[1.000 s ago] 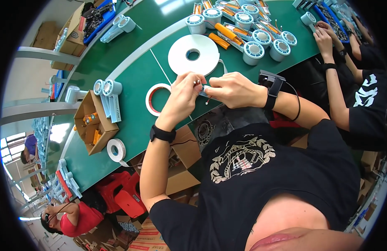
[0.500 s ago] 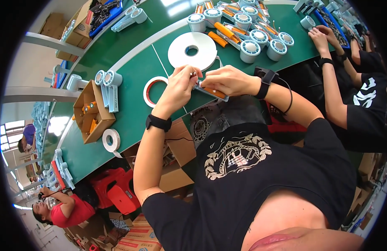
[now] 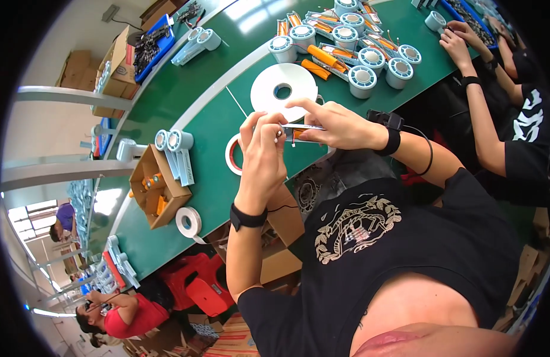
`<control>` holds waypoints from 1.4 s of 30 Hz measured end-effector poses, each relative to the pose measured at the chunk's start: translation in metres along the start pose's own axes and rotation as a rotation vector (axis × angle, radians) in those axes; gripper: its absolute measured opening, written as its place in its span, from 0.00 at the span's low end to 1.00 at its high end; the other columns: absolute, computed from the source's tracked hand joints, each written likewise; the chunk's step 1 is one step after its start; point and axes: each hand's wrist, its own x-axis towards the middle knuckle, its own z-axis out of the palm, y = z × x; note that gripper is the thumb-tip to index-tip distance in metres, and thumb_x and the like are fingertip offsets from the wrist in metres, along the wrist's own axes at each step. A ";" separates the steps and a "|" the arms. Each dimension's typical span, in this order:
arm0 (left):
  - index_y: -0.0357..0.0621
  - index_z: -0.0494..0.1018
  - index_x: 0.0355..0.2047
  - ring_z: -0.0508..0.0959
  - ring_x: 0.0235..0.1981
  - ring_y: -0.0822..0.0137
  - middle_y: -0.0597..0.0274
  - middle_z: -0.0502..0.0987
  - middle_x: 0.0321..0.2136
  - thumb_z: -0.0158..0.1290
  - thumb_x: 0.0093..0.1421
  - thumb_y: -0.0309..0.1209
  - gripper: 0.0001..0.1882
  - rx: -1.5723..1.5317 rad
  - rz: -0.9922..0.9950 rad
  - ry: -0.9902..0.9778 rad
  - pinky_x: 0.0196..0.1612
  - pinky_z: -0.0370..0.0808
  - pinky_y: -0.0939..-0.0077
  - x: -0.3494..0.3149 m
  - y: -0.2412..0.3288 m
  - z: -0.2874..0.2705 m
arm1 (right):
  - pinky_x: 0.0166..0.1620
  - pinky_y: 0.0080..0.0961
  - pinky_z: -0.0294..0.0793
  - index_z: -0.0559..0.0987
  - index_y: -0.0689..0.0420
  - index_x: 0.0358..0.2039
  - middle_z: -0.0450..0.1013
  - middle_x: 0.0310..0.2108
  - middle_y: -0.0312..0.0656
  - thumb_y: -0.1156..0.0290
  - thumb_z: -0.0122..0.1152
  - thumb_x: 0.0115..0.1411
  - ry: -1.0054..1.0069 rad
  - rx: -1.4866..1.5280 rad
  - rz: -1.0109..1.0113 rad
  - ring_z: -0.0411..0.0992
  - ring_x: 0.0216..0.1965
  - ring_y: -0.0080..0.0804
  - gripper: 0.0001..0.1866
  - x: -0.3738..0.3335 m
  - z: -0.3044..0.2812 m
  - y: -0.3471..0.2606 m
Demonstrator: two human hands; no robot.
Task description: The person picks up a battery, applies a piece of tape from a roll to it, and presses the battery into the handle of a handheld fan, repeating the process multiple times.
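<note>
Left hand (image 3: 264, 156) and right hand (image 3: 334, 124) both pinching a thin strip (image 3: 301, 130) above the green bench (image 3: 197, 107), red tape ring (image 3: 232, 156) beneath, white reel (image 3: 285, 90) just beyond, open carton (image 3: 157, 185) to the left.

Small flat orange-and-silver part (image 3: 298, 132) held level between both hands.

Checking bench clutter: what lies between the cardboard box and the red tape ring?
Bare green table between the box and the tape ring, in the head view.

Long green workbench (image 3: 185, 95), bright windows (image 3: 25, 217).
</note>
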 end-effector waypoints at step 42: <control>0.39 0.66 0.60 0.71 0.56 0.49 0.47 0.71 0.54 0.69 0.46 0.45 0.44 0.441 -0.077 -0.167 0.58 0.68 0.61 0.223 -0.294 -0.014 | 0.36 0.34 0.70 0.72 0.58 0.47 0.68 0.32 0.42 0.76 0.62 0.51 0.547 -0.427 0.041 0.70 0.32 0.40 0.21 -0.041 0.002 0.043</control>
